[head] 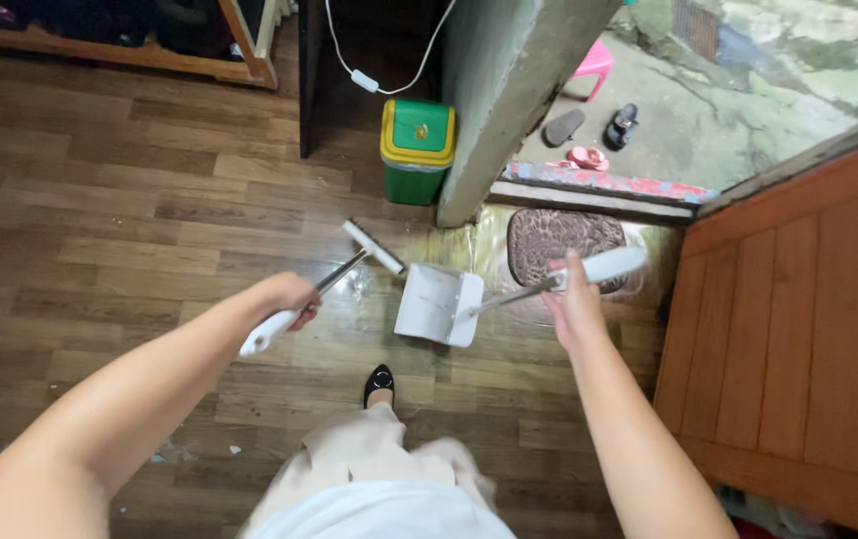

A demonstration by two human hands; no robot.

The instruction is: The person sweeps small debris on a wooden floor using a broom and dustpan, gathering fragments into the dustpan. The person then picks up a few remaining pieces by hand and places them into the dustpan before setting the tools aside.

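White plastic and thin metal, that's pretty much the whole kit. Hard to make out the edge of the small white squeegee-style broom with a metal rod handle (pixel 373 247); its head is a short white bar just left of the white plastic dustpan with a long metal handle (pixel 439 304), and whatever bristle or rubber strip it has is too blurry to tell. The left hand (pixel 292 297) has its fingers wrapped shut around the broom's white grip, whose end pokes out below the fist. The right hand (pixel 575 299) is seen from the back, fingers closed on the pan's white grip, so the fingertips themselves are hidden.

That dustpan sits flat on the brown wood-plank floor (pixel 99 230), open mouth toward the broom, a glossy wet-looking patch around it. Beyond the pan stands a green plastic bin with a yellow-rimmed lid (pixel 416 150); right of the pan lies a brown oval textured doormat (pixel 564 245), partly covered by the right hand. Just below the pan, one black shoe toe (pixel 379 380) peeks out.
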